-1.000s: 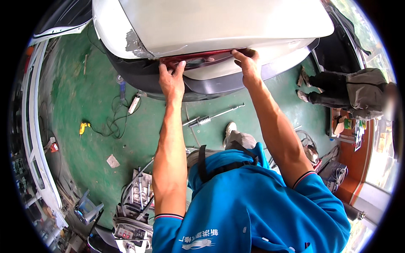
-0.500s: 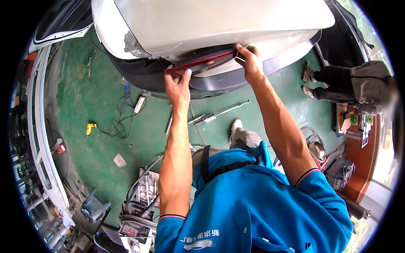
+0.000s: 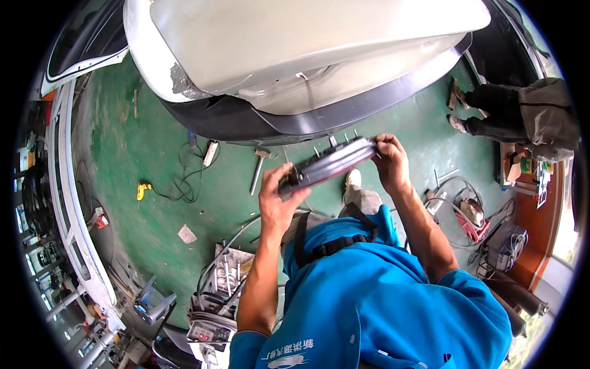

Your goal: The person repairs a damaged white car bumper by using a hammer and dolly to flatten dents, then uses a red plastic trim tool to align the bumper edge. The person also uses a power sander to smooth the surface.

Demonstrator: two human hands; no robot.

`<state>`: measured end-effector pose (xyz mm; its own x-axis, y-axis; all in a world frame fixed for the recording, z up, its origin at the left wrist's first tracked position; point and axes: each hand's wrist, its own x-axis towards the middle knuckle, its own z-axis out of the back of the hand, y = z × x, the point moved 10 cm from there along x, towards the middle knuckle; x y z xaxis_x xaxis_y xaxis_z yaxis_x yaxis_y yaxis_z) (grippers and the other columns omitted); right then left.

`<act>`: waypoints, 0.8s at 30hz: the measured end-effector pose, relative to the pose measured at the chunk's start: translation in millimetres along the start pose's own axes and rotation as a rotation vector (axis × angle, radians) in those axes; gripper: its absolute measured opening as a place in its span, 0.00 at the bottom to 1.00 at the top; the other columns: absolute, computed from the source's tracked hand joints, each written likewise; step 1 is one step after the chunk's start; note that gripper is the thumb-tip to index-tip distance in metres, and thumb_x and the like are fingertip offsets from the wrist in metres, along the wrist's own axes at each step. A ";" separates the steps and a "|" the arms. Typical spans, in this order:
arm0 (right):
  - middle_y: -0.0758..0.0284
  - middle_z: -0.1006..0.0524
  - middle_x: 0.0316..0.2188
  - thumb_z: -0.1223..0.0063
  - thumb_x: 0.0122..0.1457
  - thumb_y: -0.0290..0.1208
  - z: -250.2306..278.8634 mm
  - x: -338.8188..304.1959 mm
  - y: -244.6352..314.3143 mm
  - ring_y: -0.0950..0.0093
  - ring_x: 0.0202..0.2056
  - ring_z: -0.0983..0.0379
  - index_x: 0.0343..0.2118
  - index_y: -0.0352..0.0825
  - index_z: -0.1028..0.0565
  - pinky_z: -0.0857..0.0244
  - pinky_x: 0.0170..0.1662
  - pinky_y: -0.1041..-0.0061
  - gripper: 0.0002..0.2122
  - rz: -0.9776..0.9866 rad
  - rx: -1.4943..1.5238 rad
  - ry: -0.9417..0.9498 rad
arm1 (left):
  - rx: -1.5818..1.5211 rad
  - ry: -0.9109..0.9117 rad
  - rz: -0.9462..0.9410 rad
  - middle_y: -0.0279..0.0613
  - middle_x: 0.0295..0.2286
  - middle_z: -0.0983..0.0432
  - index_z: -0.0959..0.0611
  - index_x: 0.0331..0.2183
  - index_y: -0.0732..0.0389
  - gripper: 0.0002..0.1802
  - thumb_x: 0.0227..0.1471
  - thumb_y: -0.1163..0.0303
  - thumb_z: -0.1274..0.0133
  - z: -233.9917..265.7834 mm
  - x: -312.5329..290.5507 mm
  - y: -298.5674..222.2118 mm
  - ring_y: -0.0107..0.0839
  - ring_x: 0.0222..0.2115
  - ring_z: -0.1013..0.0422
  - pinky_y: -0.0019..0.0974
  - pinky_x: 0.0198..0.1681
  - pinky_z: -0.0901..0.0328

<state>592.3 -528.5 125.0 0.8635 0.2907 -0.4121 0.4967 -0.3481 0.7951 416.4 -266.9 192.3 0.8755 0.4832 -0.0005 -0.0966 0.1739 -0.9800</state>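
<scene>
Between my two hands is a long tail light (image 3: pixel 332 163), held in the air in front of the car's rear. Its dark back with several thin studs faces up and toward the car, and a strip of red lens shows along the lower edge. My left hand (image 3: pixel 278 195) grips its left end, thumb below and fingers above. At the other end my right hand (image 3: pixel 392 161) is closed round the tip. The pale car body (image 3: pixel 295 43) and its dark bumper (image 3: pixel 246 122) are beyond, apart from the light. A small connector (image 3: pixel 301 75) hangs from the body panel.
A hammer (image 3: pixel 259 169), a yellow power tool (image 3: pixel 143 190) and a power strip (image 3: pixel 210 154) lie on the green floor (image 3: pixel 123 141). A machine with cables (image 3: pixel 209 329) stands near my left side. Another person (image 3: pixel 510 111) stands at the right, by an orange cabinet (image 3: pixel 534 215).
The tail light has come away from the car's rear toward me and turned, so its studded back shows. Both hands moved nearer my body with it.
</scene>
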 end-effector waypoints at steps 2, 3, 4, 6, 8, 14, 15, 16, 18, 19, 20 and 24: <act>0.63 0.24 0.41 0.49 0.56 0.23 7.9 -11.0 -2.5 0.71 0.45 0.28 0.40 0.33 0.28 0.32 0.53 0.68 0.09 -0.019 0.031 0.012 | 0.175 0.141 -0.225 0.45 0.43 0.27 0.20 0.54 0.61 0.37 0.40 0.75 0.26 -10.4 -12.1 -30.9 0.37 0.42 0.28 0.37 0.45 0.30; 0.63 0.24 0.41 0.49 0.56 0.23 9.2 -13.8 -2.5 0.71 0.45 0.28 0.40 0.33 0.28 0.32 0.53 0.68 0.09 -0.036 0.029 0.017 | 0.139 0.179 -0.179 0.46 0.43 0.27 0.20 0.53 0.63 0.37 0.39 0.75 0.25 -14.5 -16.5 -23.3 0.37 0.41 0.28 0.36 0.44 0.30; 0.63 0.24 0.41 0.49 0.56 0.23 8.2 -14.9 -2.5 0.71 0.45 0.28 0.40 0.33 0.28 0.32 0.53 0.68 0.09 -0.059 0.025 0.028 | 0.133 0.190 -0.206 0.48 0.46 0.27 0.21 0.55 0.64 0.39 0.38 0.76 0.25 -18.9 -15.8 -24.3 0.38 0.43 0.28 0.37 0.45 0.30; 0.63 0.24 0.41 0.49 0.56 0.24 5.1 -16.4 -8.6 0.70 0.45 0.28 0.41 0.34 0.28 0.33 0.54 0.68 0.10 -0.105 0.009 0.034 | 0.150 0.216 -0.194 0.49 0.48 0.27 0.23 0.57 0.63 0.42 0.38 0.77 0.26 -24.0 -16.9 -27.6 0.39 0.45 0.28 0.37 0.47 0.30; 0.62 0.24 0.42 0.49 0.56 0.26 9.4 -12.3 -16.2 0.70 0.45 0.29 0.42 0.34 0.28 0.34 0.53 0.68 0.10 -0.136 0.002 0.018 | 0.156 0.241 -0.085 0.52 0.54 0.27 0.28 0.61 0.64 0.46 0.41 0.77 0.27 -25.9 -13.3 -23.1 0.41 0.49 0.27 0.40 0.49 0.29; 0.64 0.25 0.39 0.45 0.59 0.33 -4.9 -28.8 -75.7 0.71 0.43 0.28 0.45 0.31 0.27 0.33 0.53 0.70 0.14 -0.278 -0.007 0.012 | 0.056 0.495 -0.189 0.59 0.50 0.23 0.21 0.55 0.67 0.33 0.46 0.74 0.31 -6.9 -1.6 -43.0 0.52 0.51 0.25 0.43 0.54 0.30; 0.64 0.25 0.39 0.45 0.59 0.34 -10.2 -34.0 -86.7 0.71 0.43 0.28 0.46 0.31 0.27 0.33 0.52 0.70 0.15 -0.290 -0.016 -0.020 | 0.049 0.543 -0.169 0.59 0.52 0.24 0.21 0.55 0.67 0.32 0.47 0.74 0.32 5.4 -1.5 -35.7 0.51 0.51 0.25 0.41 0.54 0.30; 0.66 0.25 0.38 0.43 0.60 0.36 -16.2 -43.8 -92.4 0.73 0.43 0.29 0.45 0.31 0.26 0.33 0.50 0.73 0.15 -0.310 -0.040 -0.047 | 0.004 0.545 -0.152 0.57 0.48 0.21 0.20 0.52 0.69 0.31 0.45 0.74 0.31 17.1 7.1 -29.6 0.45 0.50 0.24 0.41 0.53 0.31; 0.67 0.24 0.39 0.41 0.63 0.37 -34.7 -56.5 -124.8 0.74 0.41 0.26 0.45 0.33 0.25 0.26 0.45 0.71 0.14 -0.299 -0.052 0.055 | -0.050 0.682 -0.038 0.54 0.45 0.21 0.19 0.51 0.70 0.30 0.43 0.75 0.31 54.6 25.8 -0.3 0.40 0.46 0.23 0.38 0.50 0.29; 0.66 0.24 0.40 0.41 0.63 0.36 -50.1 -68.9 -148.4 0.75 0.39 0.24 0.46 0.33 0.24 0.25 0.43 0.72 0.14 -0.369 -0.007 0.080 | -0.086 0.751 0.007 0.51 0.43 0.20 0.19 0.50 0.71 0.30 0.43 0.76 0.31 76.1 35.2 9.9 0.36 0.42 0.22 0.35 0.48 0.29; 0.65 0.23 0.39 0.42 0.63 0.37 -69.5 -82.7 -175.6 0.74 0.38 0.24 0.47 0.32 0.24 0.26 0.43 0.73 0.15 -0.425 0.029 0.078 | -0.116 0.814 0.028 0.49 0.42 0.19 0.18 0.50 0.71 0.29 0.44 0.76 0.32 99.4 44.7 22.4 0.34 0.41 0.22 0.34 0.47 0.29; 0.63 0.19 0.40 0.41 0.65 0.42 -116.7 -148.8 -284.4 0.73 0.42 0.21 0.47 0.30 0.24 0.24 0.44 0.71 0.19 -0.435 -0.097 -0.122 | -0.071 1.097 0.379 0.45 0.43 0.18 0.17 0.49 0.70 0.26 0.45 0.75 0.32 171.1 54.7 67.4 0.32 0.42 0.23 0.34 0.48 0.29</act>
<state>312.3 -368.8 12.1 0.5835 0.2823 -0.7615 0.8098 -0.1307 0.5720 376.8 -82.0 160.2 0.7394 -0.5148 -0.4339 -0.4436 0.1124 -0.8892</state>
